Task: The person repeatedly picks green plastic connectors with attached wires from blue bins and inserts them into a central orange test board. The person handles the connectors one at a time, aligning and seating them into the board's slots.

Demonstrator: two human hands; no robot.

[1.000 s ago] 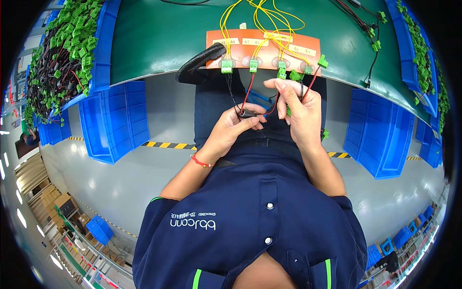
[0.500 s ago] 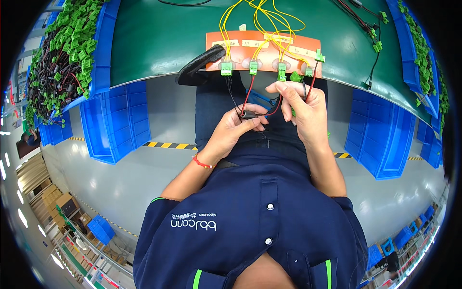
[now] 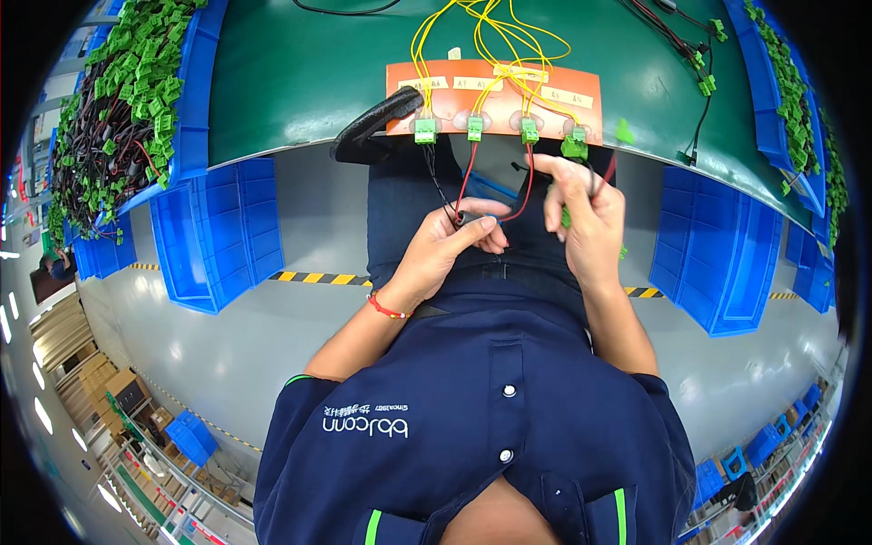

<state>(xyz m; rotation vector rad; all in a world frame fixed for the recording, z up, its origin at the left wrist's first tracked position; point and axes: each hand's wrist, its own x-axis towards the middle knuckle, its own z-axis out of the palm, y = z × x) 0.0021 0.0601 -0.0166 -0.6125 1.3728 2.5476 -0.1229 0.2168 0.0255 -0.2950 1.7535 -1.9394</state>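
Observation:
An orange board (image 3: 500,77) lies at the green table's near edge, with green terminal sockets along its front. Black wires run from the left green connector (image 3: 425,132) and red wires from the two middle connectors (image 3: 475,130) toward my left hand (image 3: 447,243). That hand is closed around the wires at a short black sleeve (image 3: 460,218). My right hand (image 3: 586,213) is just below the right-hand connector (image 3: 574,145), its index finger stretched left and other fingers curled over wires. A blurred green connector (image 3: 624,132) on a red wire sticks up beside it; more green shows behind the hand.
Yellow wires (image 3: 522,41) loop over the board. A black curved piece (image 3: 377,127) juts over the table edge at its left. Blue bins (image 3: 195,86) heaped with green-ended cables flank the table (image 3: 300,91). Loose cables (image 3: 704,82) lie at right.
My right hand has moved slightly right and away from the third socket, its index finger straightening. The green connector on the red wire has shifted right and down. My left hand keeps its hold.

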